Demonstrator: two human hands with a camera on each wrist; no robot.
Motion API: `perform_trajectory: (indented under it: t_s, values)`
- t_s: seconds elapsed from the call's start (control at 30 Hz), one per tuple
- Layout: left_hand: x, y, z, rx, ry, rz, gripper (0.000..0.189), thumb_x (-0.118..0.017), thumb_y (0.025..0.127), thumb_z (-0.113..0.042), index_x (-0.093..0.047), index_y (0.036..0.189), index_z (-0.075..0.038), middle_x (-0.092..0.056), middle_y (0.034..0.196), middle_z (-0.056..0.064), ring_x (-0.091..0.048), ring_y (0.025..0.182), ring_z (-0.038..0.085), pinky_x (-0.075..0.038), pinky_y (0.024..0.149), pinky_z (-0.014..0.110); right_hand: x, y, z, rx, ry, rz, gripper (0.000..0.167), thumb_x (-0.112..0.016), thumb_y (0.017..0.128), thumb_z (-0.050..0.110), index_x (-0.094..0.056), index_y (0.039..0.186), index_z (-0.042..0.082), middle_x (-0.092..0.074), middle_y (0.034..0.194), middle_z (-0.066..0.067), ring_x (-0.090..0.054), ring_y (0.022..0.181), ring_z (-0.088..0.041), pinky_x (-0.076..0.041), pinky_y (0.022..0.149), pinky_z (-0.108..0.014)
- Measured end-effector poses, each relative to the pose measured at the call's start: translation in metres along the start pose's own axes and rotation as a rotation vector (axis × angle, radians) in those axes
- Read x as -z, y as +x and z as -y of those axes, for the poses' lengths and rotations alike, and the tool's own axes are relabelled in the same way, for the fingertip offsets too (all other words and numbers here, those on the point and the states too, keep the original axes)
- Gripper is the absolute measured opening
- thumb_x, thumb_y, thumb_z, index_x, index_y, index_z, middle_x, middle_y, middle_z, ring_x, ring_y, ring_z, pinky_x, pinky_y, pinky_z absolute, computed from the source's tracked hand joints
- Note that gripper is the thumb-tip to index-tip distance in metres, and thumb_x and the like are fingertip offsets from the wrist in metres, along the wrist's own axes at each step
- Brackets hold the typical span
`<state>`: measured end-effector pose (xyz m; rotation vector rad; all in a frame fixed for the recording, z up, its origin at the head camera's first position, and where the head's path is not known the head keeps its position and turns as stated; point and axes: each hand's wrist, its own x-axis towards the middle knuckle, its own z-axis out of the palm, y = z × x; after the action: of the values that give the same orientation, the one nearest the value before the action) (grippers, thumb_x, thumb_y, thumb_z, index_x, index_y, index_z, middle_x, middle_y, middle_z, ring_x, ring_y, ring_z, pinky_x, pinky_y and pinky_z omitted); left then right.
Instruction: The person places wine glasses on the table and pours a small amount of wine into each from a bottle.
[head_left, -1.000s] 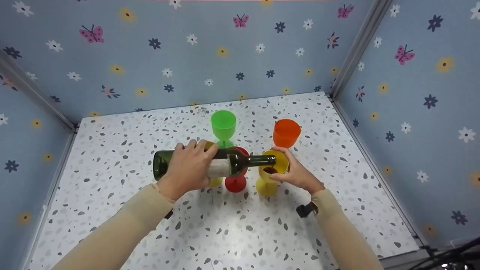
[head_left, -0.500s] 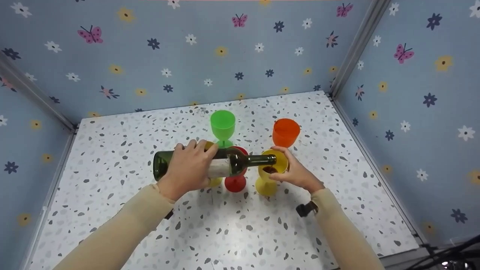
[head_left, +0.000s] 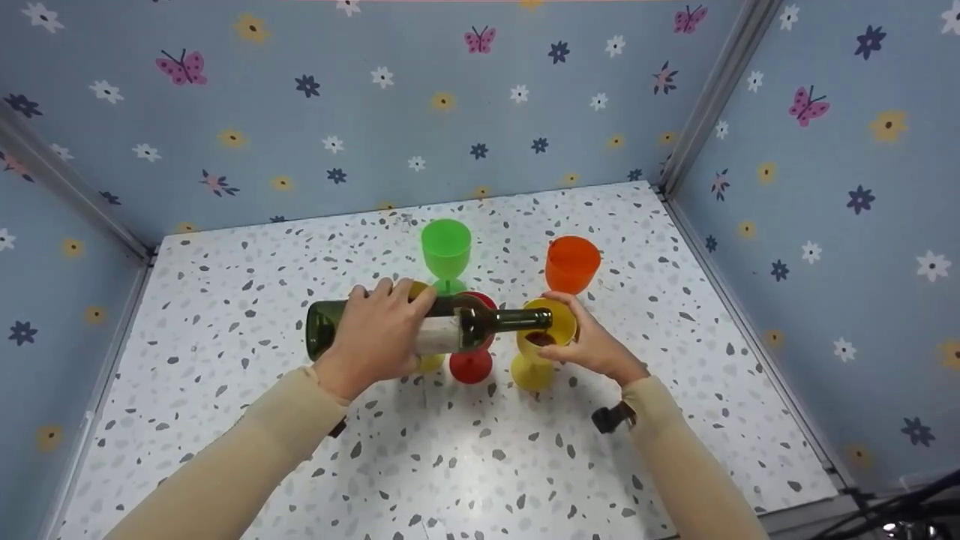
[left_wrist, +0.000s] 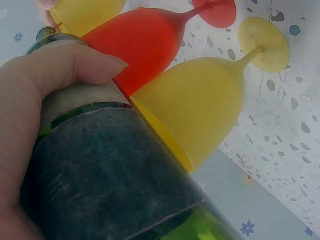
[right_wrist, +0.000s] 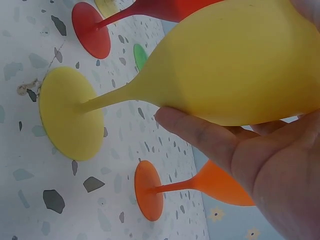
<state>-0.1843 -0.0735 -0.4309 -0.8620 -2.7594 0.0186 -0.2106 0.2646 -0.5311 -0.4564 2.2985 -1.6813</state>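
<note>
My left hand (head_left: 381,330) grips a green glass wine bottle (head_left: 472,324) round its body. The bottle lies nearly level, its mouth over the rim of a yellow goblet (head_left: 532,369). Dark liquid (head_left: 540,340) shows inside that goblet. My right hand (head_left: 596,345) holds the goblet's bowl from the right, thumb and fingers on either side. In the right wrist view the goblet's foot (right_wrist: 70,115) rests on the table. Beneath the bottle stand a red goblet (head_left: 471,366) and a second yellow goblet (left_wrist: 200,100), both partly hidden from the head view.
Behind the bottle stands a green goblet (head_left: 446,251). An orange goblet (head_left: 572,266) is just beyond my right hand. The speckled white table (head_left: 450,465) is bounded by flowered blue walls (head_left: 360,112). Black cables (head_left: 900,506) hang at the lower right.
The thin stream at the bottle's mouth, seen earlier, is hard to make out now. Both hands, the bottle and the goblets keep practically the same positions.
</note>
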Motion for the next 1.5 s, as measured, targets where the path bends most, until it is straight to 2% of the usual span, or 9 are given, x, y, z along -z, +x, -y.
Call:
perform_trajectory:
  t_s: [0.2,0.27,0.57,0.73,1.03,1.3,1.5]
  values:
    - [-0.001,0.0,0.0,0.0,0.005,-0.008,0.083,-0.087,0.06,-0.047,-0.056,0.13,-0.012,-0.062,0.11,0.016,-0.059,0.089,0.035,-0.05,0.068,0.052,-0.001,0.0,0.004,-0.017,0.031,0.013,0.086,-0.082,0.079,0.011,-0.033,0.149,0.02,-0.046,0.144,-0.004,-0.047,0.125,-0.027,-0.033,0.107,-0.052]
    - [-0.001,0.0,0.0,-0.001,0.01,-0.014,0.081,-0.088,0.06,-0.045,-0.057,0.128,-0.012,-0.062,0.109,0.015,-0.059,0.088,0.035,-0.05,0.067,0.052,0.0,0.003,-0.005,-0.014,0.028,0.013,0.087,-0.083,0.079,0.013,-0.032,0.15,0.02,-0.046,0.145,-0.003,-0.046,0.125,-0.026,-0.033,0.107,-0.051]
    - [-0.001,-0.001,0.0,-0.001,-0.001,-0.017,0.084,-0.087,0.06,-0.047,-0.056,0.13,-0.012,-0.062,0.11,0.016,-0.059,0.089,0.035,-0.05,0.068,0.052,0.0,0.002,-0.006,0.005,0.025,0.004,0.086,-0.085,0.077,0.022,-0.035,0.147,0.028,-0.048,0.142,-0.001,-0.048,0.124,-0.025,-0.034,0.106,-0.053]
    - [-0.002,-0.002,0.0,0.0,-0.003,-0.018,0.086,-0.087,0.059,-0.051,-0.057,0.129,-0.012,-0.063,0.11,0.015,-0.06,0.087,0.035,-0.05,0.066,0.051,-0.001,0.0,-0.007,-0.016,0.007,0.017,0.087,-0.085,0.078,0.026,-0.034,0.148,0.029,-0.048,0.142,0.002,-0.049,0.124,-0.023,-0.036,0.106,-0.053]
    - [0.0,0.0,0.0,-0.002,-0.005,-0.025,0.085,-0.087,0.059,-0.051,-0.057,0.128,-0.012,-0.063,0.107,0.015,-0.059,0.085,0.034,-0.049,0.065,0.05,-0.002,0.0,-0.006,-0.04,0.009,-0.018,0.088,-0.086,0.077,0.034,-0.035,0.148,0.031,-0.049,0.141,0.005,-0.046,0.126,-0.022,-0.032,0.106,-0.06]
    - [-0.001,0.001,-0.001,-0.002,0.0,-0.022,0.084,-0.087,0.058,-0.053,-0.057,0.126,-0.013,-0.063,0.107,0.014,-0.059,0.085,0.034,-0.048,0.064,0.051,-0.003,0.0,-0.007,-0.013,0.002,-0.022,0.084,-0.085,0.078,0.032,-0.036,0.146,0.032,-0.046,0.143,0.004,-0.045,0.127,-0.023,-0.032,0.107,-0.057]
    - [-0.001,0.002,-0.002,-0.003,0.013,-0.021,0.088,-0.086,0.058,-0.058,-0.057,0.127,-0.012,-0.063,0.108,0.015,-0.059,0.087,0.035,-0.049,0.065,0.051,-0.002,0.0,-0.008,-0.032,-0.002,-0.029,0.083,-0.084,0.079,0.03,-0.035,0.146,0.033,-0.043,0.146,0.006,-0.042,0.13,-0.021,-0.027,0.109,-0.059]
